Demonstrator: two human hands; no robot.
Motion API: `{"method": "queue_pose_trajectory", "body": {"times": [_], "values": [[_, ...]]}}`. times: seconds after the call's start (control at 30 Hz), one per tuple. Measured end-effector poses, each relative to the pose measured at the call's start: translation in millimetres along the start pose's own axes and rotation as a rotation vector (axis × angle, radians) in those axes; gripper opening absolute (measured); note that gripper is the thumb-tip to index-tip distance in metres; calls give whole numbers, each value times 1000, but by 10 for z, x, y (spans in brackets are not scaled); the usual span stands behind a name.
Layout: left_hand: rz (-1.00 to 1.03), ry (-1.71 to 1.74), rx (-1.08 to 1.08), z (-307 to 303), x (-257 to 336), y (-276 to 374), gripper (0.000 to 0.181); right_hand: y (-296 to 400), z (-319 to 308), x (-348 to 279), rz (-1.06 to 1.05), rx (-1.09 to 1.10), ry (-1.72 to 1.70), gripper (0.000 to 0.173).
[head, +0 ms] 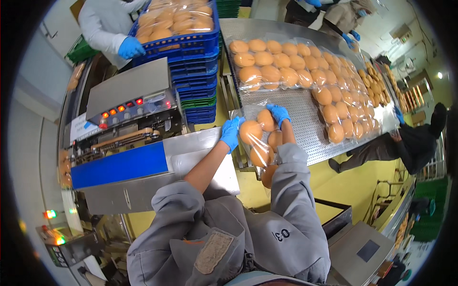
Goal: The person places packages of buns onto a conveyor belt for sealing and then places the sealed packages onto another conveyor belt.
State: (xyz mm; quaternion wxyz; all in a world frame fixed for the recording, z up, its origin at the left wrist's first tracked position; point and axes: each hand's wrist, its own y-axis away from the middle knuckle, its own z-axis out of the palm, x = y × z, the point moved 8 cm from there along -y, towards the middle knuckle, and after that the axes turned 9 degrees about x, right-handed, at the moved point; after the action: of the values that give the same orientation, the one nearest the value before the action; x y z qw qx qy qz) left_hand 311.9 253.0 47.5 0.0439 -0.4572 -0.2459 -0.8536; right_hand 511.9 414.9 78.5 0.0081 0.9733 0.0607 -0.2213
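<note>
A clear plastic bag of round golden-brown buns (251,132) hangs tilted in front of me, over the near edge of the perforated metal table (286,102). Its film is shiny and several buns show through it. My left hand (232,133), in a blue glove, grips the bag's left end, where the film is bunched. On the bag's far side, my right hand (279,114), also gloved in blue, holds it by the upper right edge. My right forearm and sleeve hide part of the lower buns.
Rows of bagged buns (282,60) cover the table's far and right parts. To my left is a sealing machine (132,96) with lit switches and a blue belt (120,166). Behind it rise stacked blue crates (195,71), beside a gloved co-worker (107,32). Other people work across the table.
</note>
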Motion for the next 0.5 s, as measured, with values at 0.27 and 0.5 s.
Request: {"method": "queue_pose_trajectory", "body": {"times": [0.27,0.5], "values": [[827,-926,269,-1439,1333,405,13,806,793,-1216,114,-584,-691,29],[134,-507,536,-3093,1002,394,18,1025,2228,-1750,-342,-466,-348,32]]}}
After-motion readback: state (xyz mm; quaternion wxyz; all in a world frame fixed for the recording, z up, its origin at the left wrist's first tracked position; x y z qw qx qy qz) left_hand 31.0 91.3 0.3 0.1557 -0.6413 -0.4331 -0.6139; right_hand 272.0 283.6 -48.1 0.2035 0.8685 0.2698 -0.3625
